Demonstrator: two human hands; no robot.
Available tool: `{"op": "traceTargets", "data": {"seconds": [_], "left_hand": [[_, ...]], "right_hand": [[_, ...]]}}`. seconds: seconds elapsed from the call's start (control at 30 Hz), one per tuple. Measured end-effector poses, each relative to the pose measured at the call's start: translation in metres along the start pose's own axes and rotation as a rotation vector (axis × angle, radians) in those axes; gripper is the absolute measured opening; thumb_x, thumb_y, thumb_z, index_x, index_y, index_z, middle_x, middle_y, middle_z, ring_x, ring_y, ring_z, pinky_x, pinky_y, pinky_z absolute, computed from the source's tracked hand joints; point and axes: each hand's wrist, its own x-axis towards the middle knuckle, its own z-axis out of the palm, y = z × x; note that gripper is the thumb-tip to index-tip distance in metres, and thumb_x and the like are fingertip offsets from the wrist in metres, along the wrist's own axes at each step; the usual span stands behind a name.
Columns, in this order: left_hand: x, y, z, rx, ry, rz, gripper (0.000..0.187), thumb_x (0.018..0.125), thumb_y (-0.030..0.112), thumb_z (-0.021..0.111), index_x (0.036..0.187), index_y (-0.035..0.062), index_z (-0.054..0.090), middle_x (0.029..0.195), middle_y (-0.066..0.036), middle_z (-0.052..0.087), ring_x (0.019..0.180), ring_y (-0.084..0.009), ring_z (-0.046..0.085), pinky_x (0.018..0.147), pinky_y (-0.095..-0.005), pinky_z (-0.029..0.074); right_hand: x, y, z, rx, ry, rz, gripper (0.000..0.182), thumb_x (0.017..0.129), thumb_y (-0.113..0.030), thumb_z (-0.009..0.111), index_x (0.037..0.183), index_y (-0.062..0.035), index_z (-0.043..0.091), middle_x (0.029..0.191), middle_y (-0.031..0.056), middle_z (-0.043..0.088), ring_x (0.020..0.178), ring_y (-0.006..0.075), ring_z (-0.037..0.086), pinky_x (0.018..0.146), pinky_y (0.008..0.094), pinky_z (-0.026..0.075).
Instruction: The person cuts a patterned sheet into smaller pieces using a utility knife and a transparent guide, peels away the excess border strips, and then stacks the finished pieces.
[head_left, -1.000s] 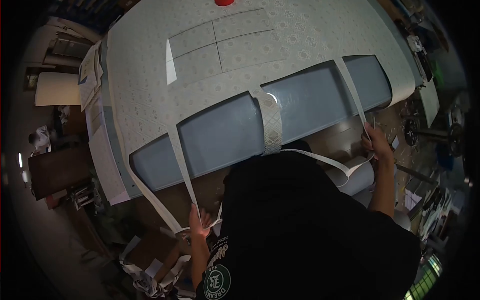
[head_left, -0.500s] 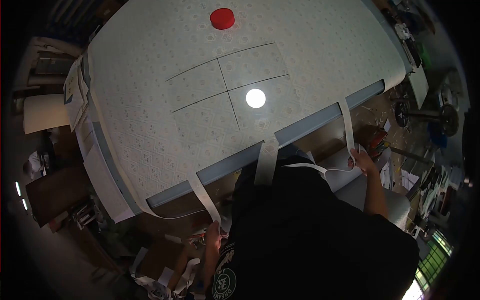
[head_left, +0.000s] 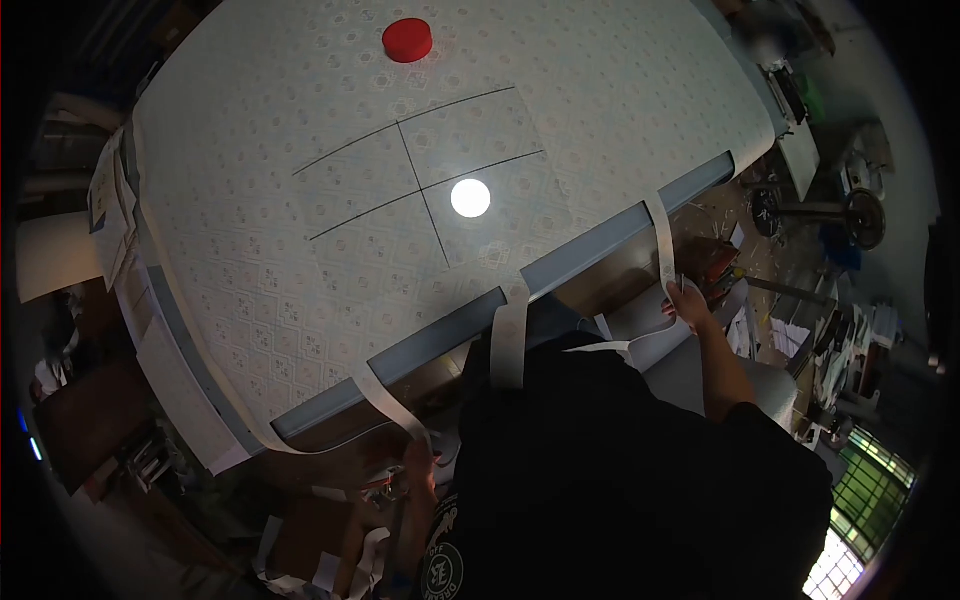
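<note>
A pale patterned sheet covers the table, with crossing dark lines drawn on it. From its near edge, narrow strips of the same pale material hang over the grey table edge. My right hand is closed around the lower end of the right strip. At the lower left, my left hand is at the end of the left strip, its fingers partly dark and curled round it. Between them, a middle strip hangs against my dark shirt, touched by neither hand.
A red round block sits far back on the sheet, and a bright white round spot shows beside the lines. A cardboard box with paper scraps stands at lower left. A pale roll lies beside my right arm.
The view has shifted, so the table and hands appear further left. The right hand has risen slightly along its strip, and the left strip now bows more loosely. Both hands keep their hold.
</note>
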Motion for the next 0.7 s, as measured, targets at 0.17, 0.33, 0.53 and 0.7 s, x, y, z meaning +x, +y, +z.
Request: {"op": "traceTargets", "data": {"seconds": [0.17,0.33,0.53,0.7], "left_hand": [[0.036,-0.011,0.016,0.253,0.123,-0.023,0.042,0.098,0.032,0.061,0.125,0.0004,0.06,0.117,-0.025,0.065,0.111,-0.0433,0.062,0.096,-0.0516,0.049],[0.057,0.044,-0.003,0.344,0.187,-0.085,0.029,0.101,0.024,0.053,0.109,-0.0001,0.068,0.107,-0.022,0.07,0.107,-0.0408,0.066,0.094,-0.0489,0.052],[0.073,0.054,0.0,0.704,0.091,-0.136,0.026,0.102,0.018,0.048,0.111,0.0012,0.066,0.11,-0.023,0.069,0.103,-0.0375,0.068,0.089,-0.0475,0.055],[0.099,0.003,0.014,0.664,0.19,0.044,0.03,0.104,0.019,0.043,0.119,0.0018,0.063,0.119,-0.022,0.067,0.109,-0.0359,0.066,0.092,-0.0468,0.054]], "right_hand": [[0.045,0.06,0.004,-0.005,0.054,-0.062,0.049,0.105,-0.046,0.051,0.106,0.0018,0.062,0.089,0.0137,0.069,0.08,0.0233,0.069,0.072,0.0386,0.054],[0.039,0.044,0.01,-0.203,0.226,-0.201,0.035,0.107,-0.032,0.051,0.107,0.001,0.062,0.09,0.0122,0.068,0.08,0.0208,0.067,0.069,0.0358,0.052],[-0.028,-0.176,0.052,-0.355,0.638,-0.911,0.021,0.105,-0.012,0.051,0.12,-0.0003,0.06,0.109,0.0161,0.065,0.103,0.0302,0.066,0.087,0.0337,0.051],[-0.06,-0.312,0.187,-0.802,0.116,-1.267,0.057,0.093,-0.008,0.065,0.148,-0.015,0.048,0.148,0.0184,0.047,0.137,0.0403,0.044,0.113,0.0504,0.039]]}}
